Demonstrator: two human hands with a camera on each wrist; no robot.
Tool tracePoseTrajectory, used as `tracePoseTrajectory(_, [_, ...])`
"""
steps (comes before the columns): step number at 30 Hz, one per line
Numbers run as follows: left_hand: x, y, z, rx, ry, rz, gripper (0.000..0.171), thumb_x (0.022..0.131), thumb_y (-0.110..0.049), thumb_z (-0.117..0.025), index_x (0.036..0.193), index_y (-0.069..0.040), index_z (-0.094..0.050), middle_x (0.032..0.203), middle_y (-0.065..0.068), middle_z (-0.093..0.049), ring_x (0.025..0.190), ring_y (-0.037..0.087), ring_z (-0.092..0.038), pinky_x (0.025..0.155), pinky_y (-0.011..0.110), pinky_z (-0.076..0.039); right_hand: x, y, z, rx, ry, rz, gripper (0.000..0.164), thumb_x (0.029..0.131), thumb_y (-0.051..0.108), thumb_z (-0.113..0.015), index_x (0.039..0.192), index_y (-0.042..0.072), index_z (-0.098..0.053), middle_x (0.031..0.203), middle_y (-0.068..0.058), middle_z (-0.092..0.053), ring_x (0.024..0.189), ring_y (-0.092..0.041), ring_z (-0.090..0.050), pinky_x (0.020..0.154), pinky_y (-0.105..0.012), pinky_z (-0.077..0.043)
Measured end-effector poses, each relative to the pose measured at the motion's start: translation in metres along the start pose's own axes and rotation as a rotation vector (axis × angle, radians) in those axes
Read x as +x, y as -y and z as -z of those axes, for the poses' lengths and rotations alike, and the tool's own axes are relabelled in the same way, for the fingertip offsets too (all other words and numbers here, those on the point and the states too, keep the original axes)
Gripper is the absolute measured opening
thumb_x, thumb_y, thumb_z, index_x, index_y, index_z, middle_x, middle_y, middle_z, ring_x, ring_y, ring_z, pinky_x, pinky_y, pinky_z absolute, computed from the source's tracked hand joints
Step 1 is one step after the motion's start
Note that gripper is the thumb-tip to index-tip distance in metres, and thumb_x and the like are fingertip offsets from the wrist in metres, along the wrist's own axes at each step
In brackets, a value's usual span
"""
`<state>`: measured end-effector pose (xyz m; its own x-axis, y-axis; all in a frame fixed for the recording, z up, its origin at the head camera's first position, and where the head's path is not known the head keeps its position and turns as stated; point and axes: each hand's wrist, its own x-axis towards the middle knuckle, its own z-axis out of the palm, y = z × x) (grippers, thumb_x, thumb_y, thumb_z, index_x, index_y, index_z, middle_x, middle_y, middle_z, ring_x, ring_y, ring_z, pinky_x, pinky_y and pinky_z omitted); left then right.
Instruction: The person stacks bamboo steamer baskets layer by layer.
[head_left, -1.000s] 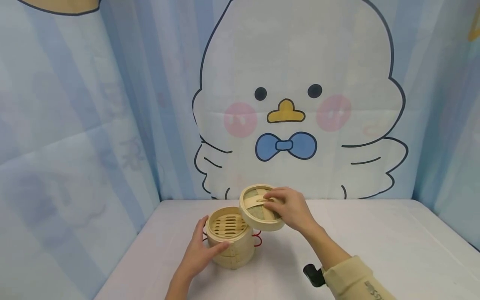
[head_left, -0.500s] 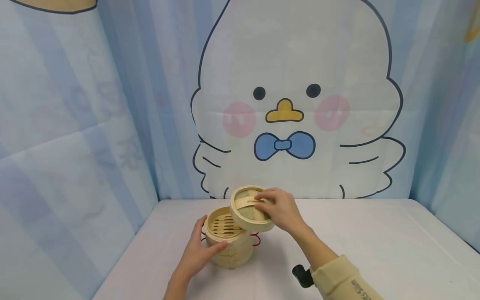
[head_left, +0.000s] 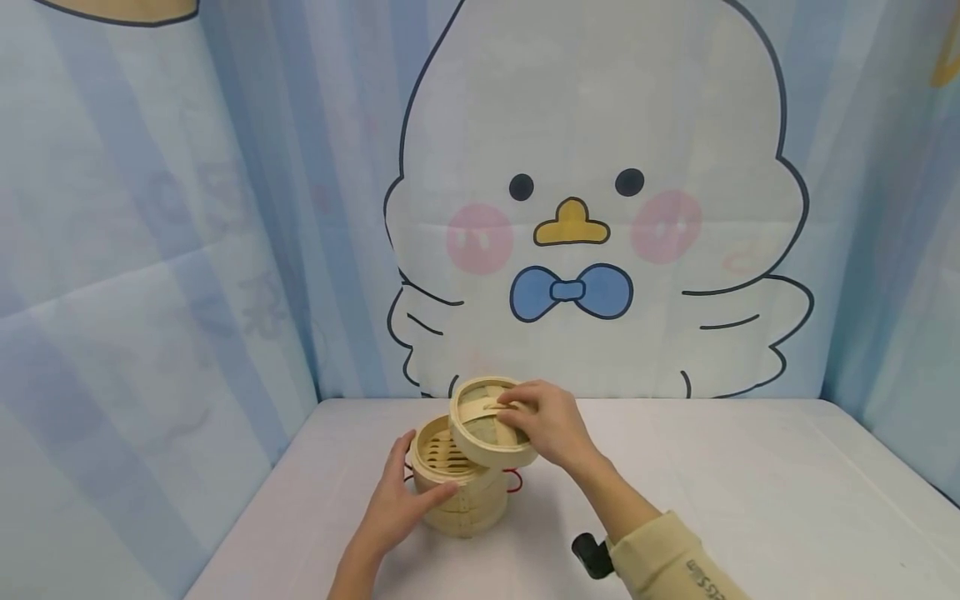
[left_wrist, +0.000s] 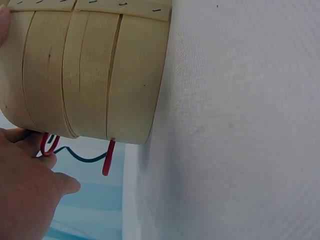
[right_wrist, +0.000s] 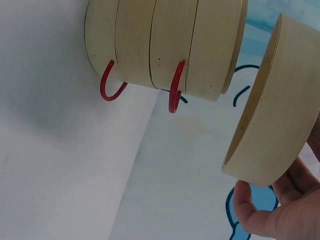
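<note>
A two-tier bamboo steamer (head_left: 467, 510) stands upright on the white table, its slatted upper rack (head_left: 441, 454) partly showing. My left hand (head_left: 396, 504) grips its left side, thumb across the front and fingers round the back. Red loops (right_wrist: 175, 92) stick out from the steamer's side. Tilted above the right part of the steamer's opening is the round bamboo lid (head_left: 480, 432). My right hand (head_left: 553, 427) pinches that lid at the strap on its top. The right wrist view shows a gap between the lid's rim (right_wrist: 280, 100) and the steamer.
A black angular object (head_left: 592, 556) is beside the right sleeve (head_left: 660, 550). Behind the white table (head_left: 750, 483) hangs a blue and white curtain (head_left: 352, 208) printed with a cartoon bird.
My right hand has carried the lid leftward and slightly down, so it covers more of the steamer's opening in the head view. My left hand keeps its place on the steamer.
</note>
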<state>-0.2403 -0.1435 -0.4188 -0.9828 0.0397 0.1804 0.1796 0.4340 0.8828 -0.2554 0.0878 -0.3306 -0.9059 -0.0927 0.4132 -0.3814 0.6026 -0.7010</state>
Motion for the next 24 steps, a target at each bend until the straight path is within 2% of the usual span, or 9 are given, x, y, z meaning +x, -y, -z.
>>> tracePoseTrajectory(5, [0.0, 0.0, 0.0, -0.003, 0.0, 0.0, 0.111, 0.077, -0.044, -0.088, 0.157, -0.003, -0.025, 0.159, 0.023, -0.03, 0.141, 0.046, -0.034, 0.11, 0.068, -0.03, 0.001, 0.003, -0.005, 0.014, 0.008, -0.021, 0.015, 0.088, 0.012, -0.079, 0.102, 0.009, -0.079, 0.116, -0.01, -0.069, 0.115, -0.032, -0.061, 0.098, -0.049, -0.051])
tracePoseTrajectory(17, [0.0, 0.0, 0.0, -0.013, 0.012, -0.024, 0.107, 0.078, -0.044, -0.087, 0.156, -0.004, -0.027, 0.157, 0.022, -0.033, 0.137, 0.045, -0.039, 0.107, 0.066, -0.035, 0.0, 0.01, -0.016, 0.02, 0.011, 0.025, 0.014, 0.089, 0.012, -0.078, 0.102, 0.008, -0.079, 0.114, -0.01, -0.07, 0.112, -0.032, -0.063, 0.096, -0.05, -0.052])
tracePoseTrajectory(24, [0.0, 0.001, 0.0, -0.025, 0.009, -0.031, 0.103, 0.078, -0.041, -0.088, 0.155, -0.006, -0.029, 0.155, 0.02, -0.037, 0.136, 0.043, -0.041, 0.107, 0.066, -0.035, 0.0, 0.015, -0.023, 0.023, 0.02, -0.017, 0.014, 0.089, 0.012, -0.078, 0.103, 0.008, -0.079, 0.118, -0.011, -0.069, 0.115, -0.033, -0.061, 0.097, -0.051, -0.051])
